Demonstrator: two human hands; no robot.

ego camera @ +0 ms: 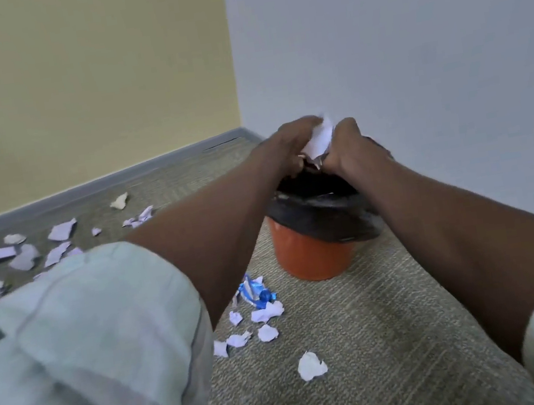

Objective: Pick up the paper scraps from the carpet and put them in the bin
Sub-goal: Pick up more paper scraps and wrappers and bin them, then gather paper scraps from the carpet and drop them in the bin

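Both hands, the left hand [291, 145] and the right hand [349, 145], were pressed together around a crumpled white paper wad [318, 140], held above the round orange plastic bin [311, 254] with its black liner. More torn white paper scraps [263, 315] lay on the grey-green carpet [383, 341].

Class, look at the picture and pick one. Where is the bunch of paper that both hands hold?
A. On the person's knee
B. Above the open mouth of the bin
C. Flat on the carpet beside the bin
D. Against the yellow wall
B: the left hand and right hand clasp the paper together directly over the black-lined opening of the orange bin.
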